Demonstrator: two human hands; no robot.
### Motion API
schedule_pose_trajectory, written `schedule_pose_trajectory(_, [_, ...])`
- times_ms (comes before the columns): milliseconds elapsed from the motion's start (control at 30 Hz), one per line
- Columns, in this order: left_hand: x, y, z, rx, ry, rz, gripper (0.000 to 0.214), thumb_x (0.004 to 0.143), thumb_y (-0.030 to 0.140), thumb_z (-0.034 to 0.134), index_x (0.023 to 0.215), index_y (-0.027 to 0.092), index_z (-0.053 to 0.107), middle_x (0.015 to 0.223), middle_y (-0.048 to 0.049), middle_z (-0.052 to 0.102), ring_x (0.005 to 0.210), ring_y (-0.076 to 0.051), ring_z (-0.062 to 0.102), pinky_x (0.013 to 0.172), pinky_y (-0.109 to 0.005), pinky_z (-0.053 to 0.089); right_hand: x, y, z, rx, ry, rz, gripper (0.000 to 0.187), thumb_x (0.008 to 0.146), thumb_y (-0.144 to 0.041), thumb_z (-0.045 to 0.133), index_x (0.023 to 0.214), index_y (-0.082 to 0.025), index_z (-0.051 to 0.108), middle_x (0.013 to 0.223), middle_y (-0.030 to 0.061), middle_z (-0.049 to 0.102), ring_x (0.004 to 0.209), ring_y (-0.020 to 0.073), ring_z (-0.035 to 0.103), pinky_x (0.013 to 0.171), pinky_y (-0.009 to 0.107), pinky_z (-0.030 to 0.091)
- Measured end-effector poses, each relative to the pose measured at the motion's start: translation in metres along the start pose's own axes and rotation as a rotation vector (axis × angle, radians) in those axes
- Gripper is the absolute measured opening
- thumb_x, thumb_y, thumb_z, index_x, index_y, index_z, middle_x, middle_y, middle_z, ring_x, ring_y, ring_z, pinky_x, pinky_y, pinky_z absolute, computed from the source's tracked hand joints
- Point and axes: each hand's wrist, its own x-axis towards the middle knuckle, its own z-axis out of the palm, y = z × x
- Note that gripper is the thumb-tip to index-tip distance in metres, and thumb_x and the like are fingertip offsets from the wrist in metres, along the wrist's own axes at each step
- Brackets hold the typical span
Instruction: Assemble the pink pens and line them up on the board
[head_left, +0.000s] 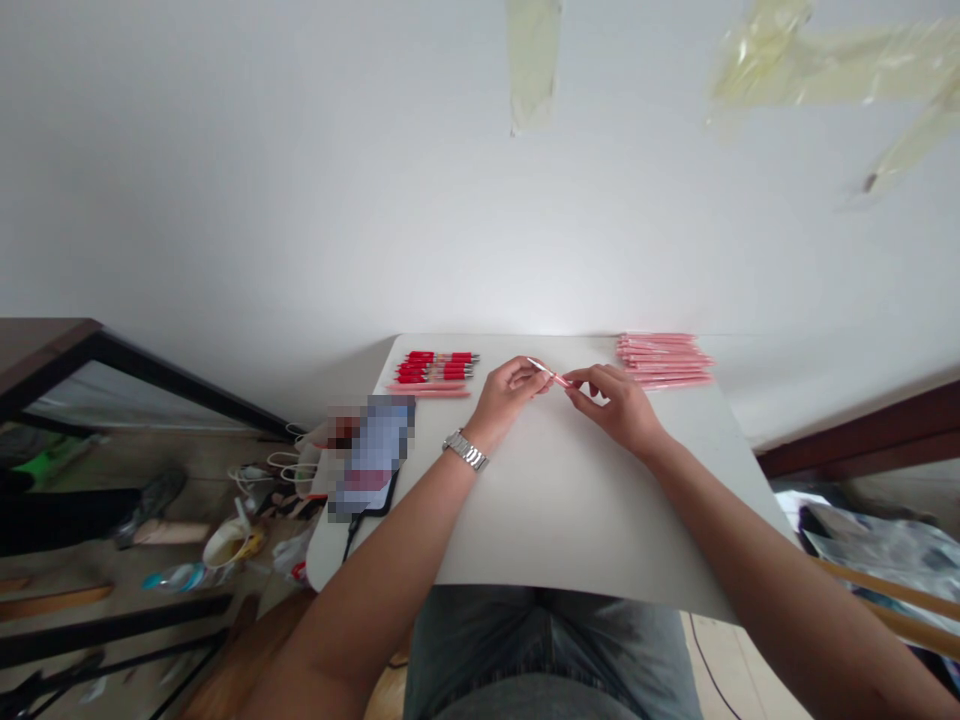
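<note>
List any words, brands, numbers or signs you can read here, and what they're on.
None can be read.
Red pens: any print on the barrels is too small and blurred.
Pink-and-white pen being held: no legible lettering.
Pink pens in the right-hand pile: no legible lettering.
Phone: its screen is pixelated, so nothing can be made out.
Wall: strips of tape, no writing visible.

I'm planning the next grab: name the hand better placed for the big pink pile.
Probably the right hand: it sits beside the pink pile; the left hand is nearer the red pens. Both seem to grip the stick, so the right would let go first.
</note>
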Motion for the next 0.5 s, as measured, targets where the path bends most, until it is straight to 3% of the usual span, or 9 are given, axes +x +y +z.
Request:
schedule_pose_trajectory(367, [0.001,-0.004,-0.007,0.093,0.014,0.049,0.032,0.089,0.043,0.075,0.108,0.019,0.072,0.101,-0.0074,0.073,0.085,-0.016,0.068,0.073,-0.028,0.053,0.0,-0.004,0.001,0.016,0.028,0.013,0.015,0.099,-0.028,0.061,0.11,-0.024,0.071,0.087,0.0031,0.071,0.073,0.017,0.059,0.069,0.032,0.047])
schedule_pose_trajectory(500, [0.003,0.001,-0.017,0.202,0.057,0.141,0.024,0.093,0.038,0.07,0.107,0.019,0.069,0.101,-0.0069,0.073,0.081,-0.015,0.069,0.082,-0.032,0.057,-0.001,-0.002,0.002,0.016,0.046,0.035,0.015,0.099,-0.028,0.062,0.11,-0.025,0.071,0.087,0.0029,0.071,0.072,0.0169,0.059,0.068,0.032,0.047])
